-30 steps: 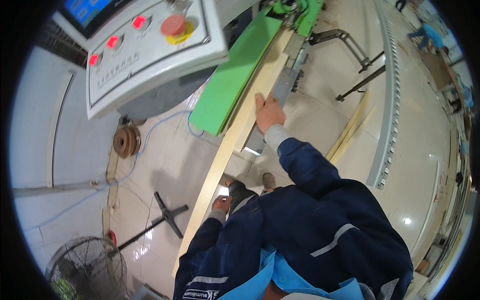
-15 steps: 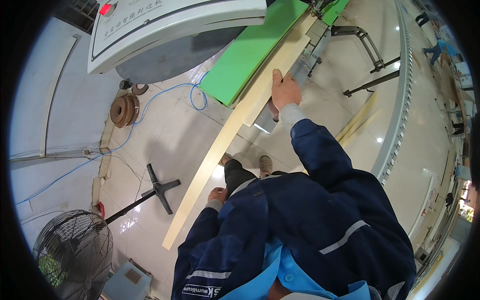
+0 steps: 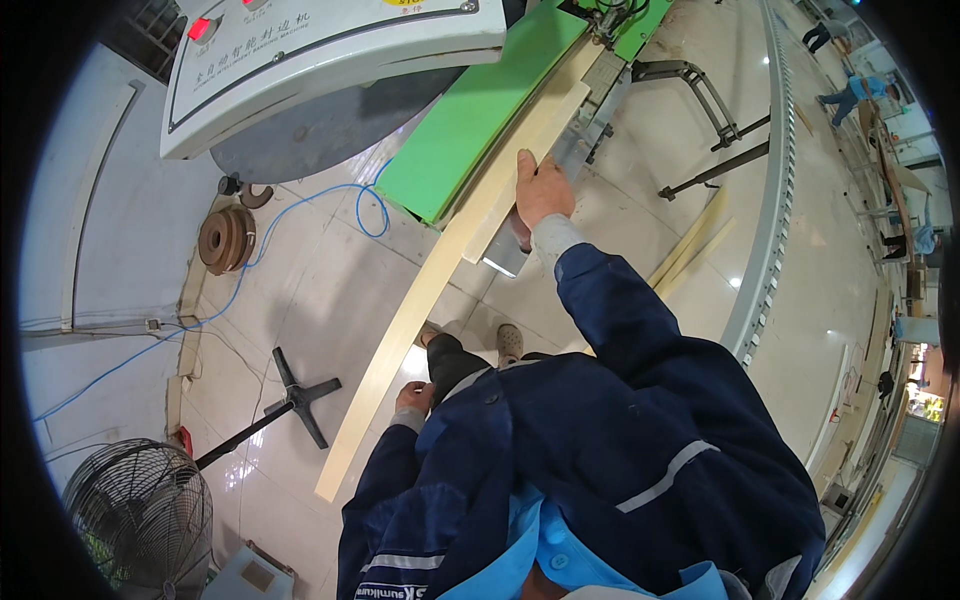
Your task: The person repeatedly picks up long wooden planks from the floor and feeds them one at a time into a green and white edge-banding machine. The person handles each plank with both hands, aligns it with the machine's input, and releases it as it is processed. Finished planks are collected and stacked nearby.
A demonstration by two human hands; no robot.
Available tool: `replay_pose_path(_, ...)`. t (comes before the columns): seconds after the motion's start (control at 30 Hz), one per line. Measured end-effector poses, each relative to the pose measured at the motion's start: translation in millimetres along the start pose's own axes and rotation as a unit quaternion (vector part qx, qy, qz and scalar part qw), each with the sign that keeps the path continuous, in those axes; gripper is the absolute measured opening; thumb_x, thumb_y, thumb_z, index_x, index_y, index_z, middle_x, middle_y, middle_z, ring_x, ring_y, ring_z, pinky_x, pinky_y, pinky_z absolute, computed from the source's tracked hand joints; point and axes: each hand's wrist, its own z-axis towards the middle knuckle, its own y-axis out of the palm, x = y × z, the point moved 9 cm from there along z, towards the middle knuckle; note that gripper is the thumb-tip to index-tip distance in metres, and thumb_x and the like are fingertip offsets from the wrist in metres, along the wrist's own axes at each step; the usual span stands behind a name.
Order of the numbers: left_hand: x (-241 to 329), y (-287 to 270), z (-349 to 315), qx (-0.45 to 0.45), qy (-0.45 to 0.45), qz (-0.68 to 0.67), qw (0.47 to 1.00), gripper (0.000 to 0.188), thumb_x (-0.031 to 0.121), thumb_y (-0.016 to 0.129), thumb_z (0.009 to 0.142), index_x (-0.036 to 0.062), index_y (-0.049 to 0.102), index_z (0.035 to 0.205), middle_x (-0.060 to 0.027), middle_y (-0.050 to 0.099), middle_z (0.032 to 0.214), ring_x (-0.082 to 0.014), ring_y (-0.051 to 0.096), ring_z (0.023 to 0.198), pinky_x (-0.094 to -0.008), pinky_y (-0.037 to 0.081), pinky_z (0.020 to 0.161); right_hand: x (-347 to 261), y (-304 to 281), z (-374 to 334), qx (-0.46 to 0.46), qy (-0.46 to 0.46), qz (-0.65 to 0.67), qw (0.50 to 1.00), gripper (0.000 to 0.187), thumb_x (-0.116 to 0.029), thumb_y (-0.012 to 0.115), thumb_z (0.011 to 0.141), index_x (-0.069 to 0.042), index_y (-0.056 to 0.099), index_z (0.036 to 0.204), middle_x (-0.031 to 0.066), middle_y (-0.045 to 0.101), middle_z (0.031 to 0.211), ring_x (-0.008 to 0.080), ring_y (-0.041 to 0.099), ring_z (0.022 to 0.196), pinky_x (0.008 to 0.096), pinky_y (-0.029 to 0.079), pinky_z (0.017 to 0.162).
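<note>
My right hand (image 3: pixel 545 190) grips the outer edge of a short pale wooden board (image 3: pixel 512 195), thumb on top; its other fingers are mostly hidden below the edge. The board lies against a long pale strip (image 3: pixel 385 365), which runs from the green machine bed (image 3: pixel 470 140) toward the lower left and bends in this wide view. Under the board's near end juts a shiny metal plate (image 3: pixel 508 260). My left hand (image 3: pixel 414 397) hangs by my thigh, close to the strip but apart from it, fingers loosely curled and nothing seen in them.
A white control panel (image 3: pixel 330 65) with red buttons stands upper left. On the floor are brown rolls (image 3: pixel 227 240), a blue hose (image 3: pixel 285 208) and a black cross-shaped base (image 3: pixel 300 397). A fan (image 3: pixel 140 515) stands lower left. A long grey rail (image 3: pixel 775 190) runs on the right.
The head view has shifted slightly, so the machine and boards appear farther left and lower. My right hand keeps its hold on the short board; my left hand stays by my thigh.
</note>
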Motion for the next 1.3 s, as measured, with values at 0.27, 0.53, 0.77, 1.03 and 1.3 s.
replay_pose_path(0.27,-7.6,-0.6,-5.0,0.000,-0.004,0.003,1.000,0.047,0.047,0.066,0.081,0.0078,0.071,0.107,-0.0164,0.070,0.110,-0.0320,0.066,0.104,-0.0389,0.050,0.094,1.2,1.4,-0.4,-0.010,0.011,0.009,1.000,0.065,-0.054,0.034,0.100,0.003,0.052,0.125,0.0245,0.060,0.120,0.0409,0.062,0.104,0.0485,0.050,0.088)
replay_pose_path(0.53,-5.6,-5.5,-7.7,0.010,-0.001,0.019,1.000,0.048,0.047,0.066,0.080,0.0087,0.071,0.108,-0.0163,0.070,0.111,-0.0319,0.065,0.106,-0.0387,0.049,0.095,0.3,2.5,1.0,0.002,-0.002,-0.006,1.000,0.064,-0.055,0.034,0.100,0.002,0.053,0.120,0.0249,0.061,0.117,0.0404,0.063,0.103,0.0481,0.051,0.087)
replay_pose_path(0.77,-6.6,-5.7,-12.4,0.003,-0.018,0.012,1.000,0.048,0.047,0.065,0.080,0.0095,0.070,0.110,-0.0165,0.070,0.109,-0.0309,0.066,0.105,-0.0384,0.049,0.095,-0.6,1.6,-0.1,-0.017,0.007,-0.015,1.000,0.065,-0.055,0.033,0.100,0.003,0.053,0.121,0.0259,0.061,0.117,0.0410,0.062,0.105,0.0481,0.050,0.089)
replay_pose_path(1.03,-5.7,-3.8,-15.8,0.000,-0.023,0.003,1.000,0.047,0.047,0.064,0.080,0.0104,0.071,0.109,-0.0168,0.071,0.105,-0.0308,0.068,0.101,-0.0380,0.050,0.093,-2.5,-2.0,-1.5,-0.002,0.003,-0.010,1.000,0.065,-0.054,0.034,0.100,0.005,0.053,0.123,0.0261,0.061,0.118,0.0407,0.061,0.107,0.0476,0.049,0.091)
replay_pose_path(1.3,-4.7,-2.8,-16.9,-0.005,-0.030,0.001,1.000,0.047,0.047,0.064,0.081,0.0107,0.071,0.109,-0.0154,0.072,0.103,-0.0290,0.068,0.098,-0.0375,0.051,0.091,-2.7,-1.9,-1.9,-0.019,0.018,-0.015,1.000,0.065,-0.054,0.035,0.099,0.003,0.052,0.124,0.0254,0.060,0.119,0.0406,0.061,0.108,0.0480,0.049,0.091)
